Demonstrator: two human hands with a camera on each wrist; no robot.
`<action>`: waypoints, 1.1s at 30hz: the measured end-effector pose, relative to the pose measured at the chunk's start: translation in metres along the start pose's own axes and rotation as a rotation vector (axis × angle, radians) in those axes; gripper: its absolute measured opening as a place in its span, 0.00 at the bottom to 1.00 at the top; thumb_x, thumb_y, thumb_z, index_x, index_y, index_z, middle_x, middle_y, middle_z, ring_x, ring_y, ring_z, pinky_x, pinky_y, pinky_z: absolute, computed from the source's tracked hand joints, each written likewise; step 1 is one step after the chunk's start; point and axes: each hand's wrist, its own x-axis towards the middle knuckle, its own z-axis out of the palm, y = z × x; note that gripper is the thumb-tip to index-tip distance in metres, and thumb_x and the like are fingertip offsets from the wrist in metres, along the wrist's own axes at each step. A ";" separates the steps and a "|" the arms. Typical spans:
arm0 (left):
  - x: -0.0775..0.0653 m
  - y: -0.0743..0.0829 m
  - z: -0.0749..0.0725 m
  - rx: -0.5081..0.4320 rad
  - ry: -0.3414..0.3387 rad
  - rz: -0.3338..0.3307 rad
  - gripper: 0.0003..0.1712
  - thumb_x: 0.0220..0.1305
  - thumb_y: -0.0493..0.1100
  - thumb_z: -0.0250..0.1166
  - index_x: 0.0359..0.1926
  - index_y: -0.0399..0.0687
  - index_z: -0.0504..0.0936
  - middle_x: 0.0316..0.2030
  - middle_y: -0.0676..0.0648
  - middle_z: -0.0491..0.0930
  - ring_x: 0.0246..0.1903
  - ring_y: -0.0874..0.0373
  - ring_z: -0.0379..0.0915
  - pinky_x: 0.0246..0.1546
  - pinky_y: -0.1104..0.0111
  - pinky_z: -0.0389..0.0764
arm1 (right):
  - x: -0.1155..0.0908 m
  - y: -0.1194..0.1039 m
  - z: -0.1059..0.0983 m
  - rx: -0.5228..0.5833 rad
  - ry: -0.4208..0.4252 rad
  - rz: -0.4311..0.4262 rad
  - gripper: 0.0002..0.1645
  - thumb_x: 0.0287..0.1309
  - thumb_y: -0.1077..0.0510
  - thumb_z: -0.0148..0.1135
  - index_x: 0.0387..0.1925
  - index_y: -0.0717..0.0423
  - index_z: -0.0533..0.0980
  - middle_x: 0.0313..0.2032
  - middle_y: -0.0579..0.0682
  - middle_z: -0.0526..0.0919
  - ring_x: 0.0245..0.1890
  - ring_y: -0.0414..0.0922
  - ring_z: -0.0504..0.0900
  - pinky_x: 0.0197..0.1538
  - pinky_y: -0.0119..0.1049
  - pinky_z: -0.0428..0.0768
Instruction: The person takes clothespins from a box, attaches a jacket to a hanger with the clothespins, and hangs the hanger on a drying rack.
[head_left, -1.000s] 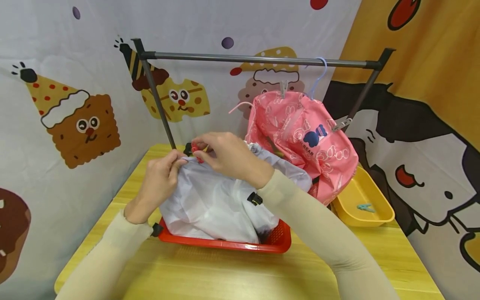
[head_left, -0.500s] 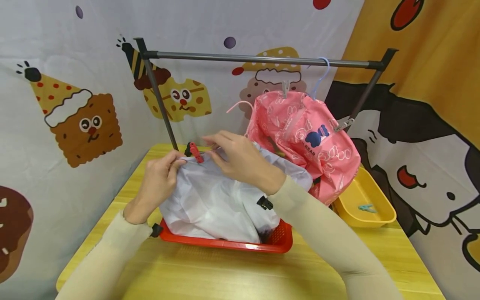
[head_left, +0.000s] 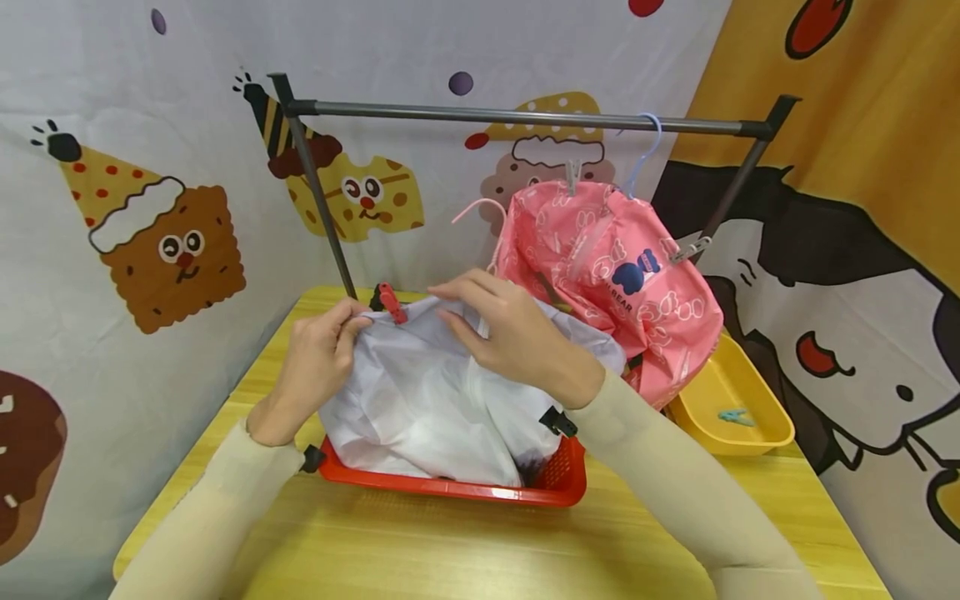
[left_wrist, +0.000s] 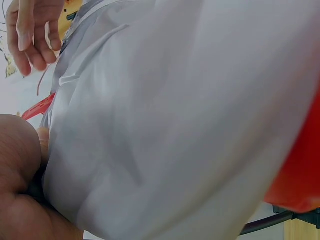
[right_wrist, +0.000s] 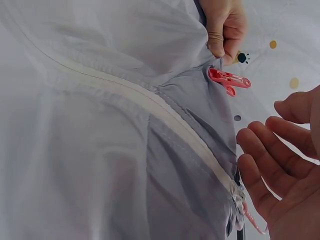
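A thin white garment (head_left: 420, 408) with a pale band like a zip is bunched over a red basket (head_left: 457, 489). At its upper left edge my left hand (head_left: 317, 358) pinches the cloth between thumb and fingers. A red clothespin (head_left: 392, 303) is clipped on that edge, just right of the left fingertips; the right wrist view shows this clothespin (right_wrist: 226, 78) gripping the fabric. My right hand (head_left: 521, 337) is over the garment with thumb and fingers apart, holding nothing. In the right wrist view its relaxed fingers (right_wrist: 272, 152) lie beside the cloth edge.
A grey metal rail (head_left: 480, 114) spans the back. From it, on a blue hanger (head_left: 651, 150), hangs a pink printed garment (head_left: 600, 258) with grey clothespins (head_left: 573, 176). A yellow tray (head_left: 757, 442) at the right holds a teal clothespin (head_left: 736, 416). All stand on a wooden table (head_left: 360, 550).
My right hand has let go of the red clothespin and moved right along the cloth edge, its fingers opening. The clothespin stays clipped on the garment. My left hand keeps its pinch.
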 end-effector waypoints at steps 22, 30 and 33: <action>0.006 0.002 -0.005 0.009 -0.015 -0.006 0.05 0.82 0.34 0.71 0.43 0.38 0.89 0.27 0.45 0.84 0.23 0.58 0.68 0.27 0.78 0.65 | -0.055 0.004 -0.027 0.014 0.050 0.064 0.21 0.69 0.69 0.79 0.61 0.61 0.89 0.53 0.54 0.95 0.46 0.45 0.91 0.52 0.43 0.94; 0.004 0.003 -0.006 0.014 -0.011 -0.006 0.04 0.81 0.33 0.72 0.43 0.37 0.89 0.28 0.43 0.85 0.22 0.58 0.69 0.27 0.78 0.67 | -0.076 0.003 -0.039 0.013 0.040 0.099 0.27 0.62 0.71 0.83 0.62 0.61 0.89 0.57 0.55 0.96 0.57 0.50 0.95 0.71 0.23 0.83; 0.004 0.003 -0.006 0.012 -0.008 -0.004 0.03 0.81 0.32 0.72 0.43 0.37 0.89 0.29 0.43 0.87 0.23 0.57 0.70 0.28 0.79 0.67 | -0.085 0.003 -0.044 0.003 0.036 0.132 0.27 0.63 0.70 0.83 0.64 0.60 0.89 0.59 0.54 0.96 0.59 0.50 0.95 0.73 0.22 0.80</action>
